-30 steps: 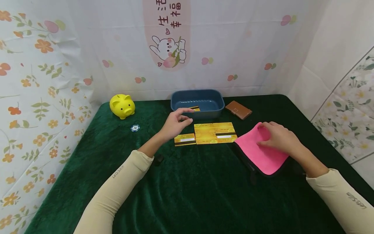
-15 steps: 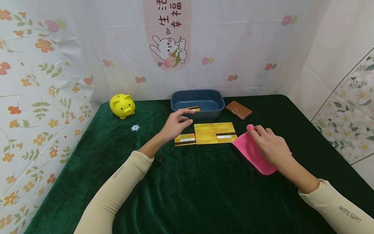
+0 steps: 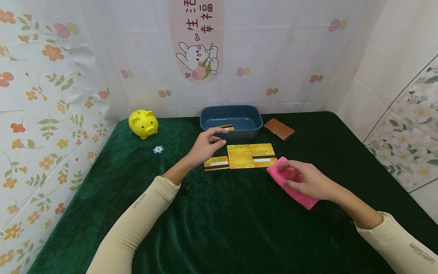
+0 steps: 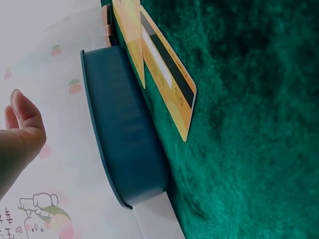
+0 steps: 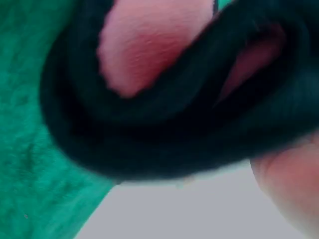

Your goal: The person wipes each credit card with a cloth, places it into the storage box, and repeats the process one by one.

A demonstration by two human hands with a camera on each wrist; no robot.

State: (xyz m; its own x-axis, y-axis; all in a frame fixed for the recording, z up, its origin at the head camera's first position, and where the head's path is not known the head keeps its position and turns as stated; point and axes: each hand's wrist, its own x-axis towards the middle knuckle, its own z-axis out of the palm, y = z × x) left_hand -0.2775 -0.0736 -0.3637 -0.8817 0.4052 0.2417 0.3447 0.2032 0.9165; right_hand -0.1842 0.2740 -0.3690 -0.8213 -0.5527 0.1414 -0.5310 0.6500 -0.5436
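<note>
My right hand (image 3: 309, 180) grips a pink cloth (image 3: 302, 201), fingers and thumb curled over its bunched folds. Close up in the right wrist view, the cloth (image 5: 149, 50) shows a thick dark edge rolled around pink fabric. In front of the blue basin (image 3: 251, 134), my left hand (image 3: 204, 147) holds nothing, its thumb and fingers loosely bent and apart. Several gold bank cards (image 3: 239, 154) lie side by side between the hands; the leftmost card (image 3: 216, 163) shows a dark stripe. Another gold card (image 3: 230, 127) is inside the basin, partly hidden by the left fingers.
A brown leather wallet (image 3: 279, 129) lies right of the basin. At the back left stand a yellow piggy bank (image 3: 143, 124) and, nearer, a blue-and-white poker chip (image 3: 158, 149). A printed curtain (image 3: 137, 57) hangs behind the green-covered table (image 3: 219, 228).
My right hand has folded the pink cloth inward and moved left and slightly down, leaving it smaller and bunched. The left hand has stayed in place.
</note>
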